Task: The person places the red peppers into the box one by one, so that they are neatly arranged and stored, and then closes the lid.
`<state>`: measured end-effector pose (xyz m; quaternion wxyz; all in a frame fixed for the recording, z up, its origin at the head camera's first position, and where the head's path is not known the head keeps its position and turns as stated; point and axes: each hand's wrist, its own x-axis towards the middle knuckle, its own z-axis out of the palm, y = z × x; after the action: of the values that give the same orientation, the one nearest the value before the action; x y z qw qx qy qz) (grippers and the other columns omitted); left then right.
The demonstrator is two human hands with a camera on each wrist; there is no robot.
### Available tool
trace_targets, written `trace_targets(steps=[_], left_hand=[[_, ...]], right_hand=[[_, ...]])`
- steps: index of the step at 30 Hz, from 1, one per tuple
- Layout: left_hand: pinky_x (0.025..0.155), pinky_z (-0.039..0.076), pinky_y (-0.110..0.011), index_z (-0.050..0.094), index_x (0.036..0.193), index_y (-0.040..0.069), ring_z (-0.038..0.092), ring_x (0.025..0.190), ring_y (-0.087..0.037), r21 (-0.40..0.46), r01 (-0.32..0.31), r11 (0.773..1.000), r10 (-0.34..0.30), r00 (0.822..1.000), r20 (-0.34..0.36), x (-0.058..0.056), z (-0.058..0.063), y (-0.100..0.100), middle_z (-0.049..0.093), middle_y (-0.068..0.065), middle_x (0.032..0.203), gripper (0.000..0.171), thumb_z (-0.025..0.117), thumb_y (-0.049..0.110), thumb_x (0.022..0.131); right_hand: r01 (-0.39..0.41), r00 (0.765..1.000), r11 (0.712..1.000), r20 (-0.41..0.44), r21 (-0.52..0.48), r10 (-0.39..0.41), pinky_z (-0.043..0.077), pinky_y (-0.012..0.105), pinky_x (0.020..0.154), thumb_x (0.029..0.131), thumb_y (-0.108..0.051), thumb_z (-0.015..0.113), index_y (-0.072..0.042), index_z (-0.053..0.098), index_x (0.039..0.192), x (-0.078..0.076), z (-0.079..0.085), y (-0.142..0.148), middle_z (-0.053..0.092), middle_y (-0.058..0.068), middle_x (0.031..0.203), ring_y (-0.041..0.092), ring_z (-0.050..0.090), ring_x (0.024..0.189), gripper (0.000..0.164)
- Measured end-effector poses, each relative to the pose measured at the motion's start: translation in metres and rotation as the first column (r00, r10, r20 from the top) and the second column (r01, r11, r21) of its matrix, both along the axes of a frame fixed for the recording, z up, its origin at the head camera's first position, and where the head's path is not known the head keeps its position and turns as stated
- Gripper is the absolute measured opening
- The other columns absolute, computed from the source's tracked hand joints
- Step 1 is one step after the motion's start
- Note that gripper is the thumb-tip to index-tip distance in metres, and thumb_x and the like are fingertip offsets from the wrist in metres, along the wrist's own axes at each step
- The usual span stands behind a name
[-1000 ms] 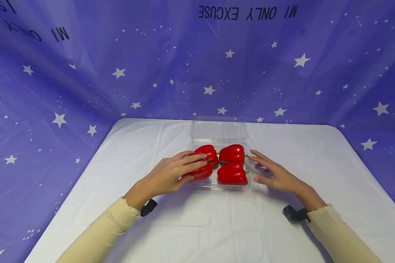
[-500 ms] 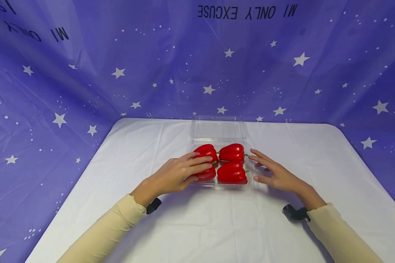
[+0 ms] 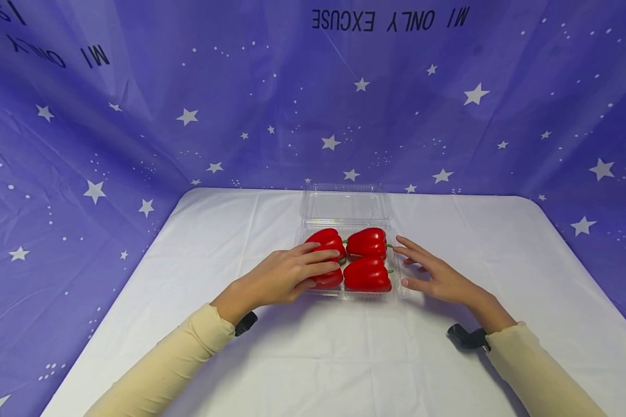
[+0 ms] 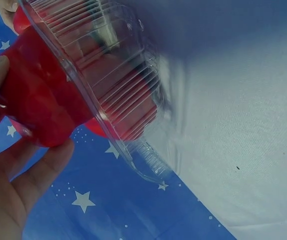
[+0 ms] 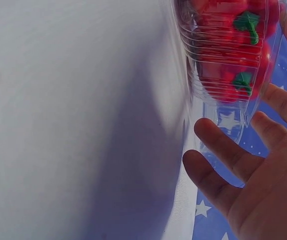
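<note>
A clear plastic clamshell container [image 3: 360, 296] holds several red bell peppers with green stems. My left hand [image 3: 284, 277] grips the front left bell pepper [image 3: 330, 280], covering much of it from above. In the left wrist view that held pepper [image 4: 43, 95] sits between thumb and fingers and rises above the container's rim. Beside it lie the front right pepper [image 3: 367, 275], the back right pepper [image 3: 367, 242] and the back left pepper [image 3: 325, 237]. My right hand [image 3: 438, 281], fingers spread, is at the container's right side; its thumb and fingertips are close to the wall.
The container's hinged lid [image 3: 346, 205] lies folded back toward the far edge of the white-covered table [image 3: 375, 359]. A purple star-patterned cloth [image 3: 313, 104] hangs behind and at the sides. A dark wrist-worn device [image 3: 466, 337] shows under the right wrist.
My left hand has moved slightly right with the front left pepper, bringing it closer to the front right one and down into the container. My right hand stays in place.
</note>
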<state>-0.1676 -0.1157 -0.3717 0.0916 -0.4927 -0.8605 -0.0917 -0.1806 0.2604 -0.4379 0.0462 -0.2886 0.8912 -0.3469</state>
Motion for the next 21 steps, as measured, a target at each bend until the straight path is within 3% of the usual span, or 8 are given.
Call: trace_targets(steps=[6,21], left_hand=[[0.087,0.061,-0.040,0.060,0.135,0.027,0.050,0.137,-0.024,0.003,0.004,1.000,-0.004,1.000,0.027,-0.0007,0.0003,0.0008,0.052,0.001,0.149,0.048,0.066,0.014,0.090],[0.099,0.056,-0.042,0.058,0.138,0.028,0.049,0.138,-0.029,-0.008,0.013,1.000,-0.012,0.998,0.065,-0.0017,-0.0036,0.0010,0.051,0.003,0.151,0.053,0.069,0.012,0.090]], right_hand=[[-0.001,1.000,1.000,0.011,-0.008,0.002,0.054,0.057,0.096,0.089,-0.022,0.071,-0.008,0.040,0.151,0.0001,-0.0011,0.0000,0.023,0.014,0.164,0.035,0.060,0.122,0.071],[0.002,1.000,1.000,0.024,0.000,-0.002,0.053,0.057,0.097,0.090,-0.024,0.071,-0.010,0.039,0.152,-0.0019,-0.0020,0.0002,0.023,0.015,0.165,0.035,0.059,0.123,0.071]])
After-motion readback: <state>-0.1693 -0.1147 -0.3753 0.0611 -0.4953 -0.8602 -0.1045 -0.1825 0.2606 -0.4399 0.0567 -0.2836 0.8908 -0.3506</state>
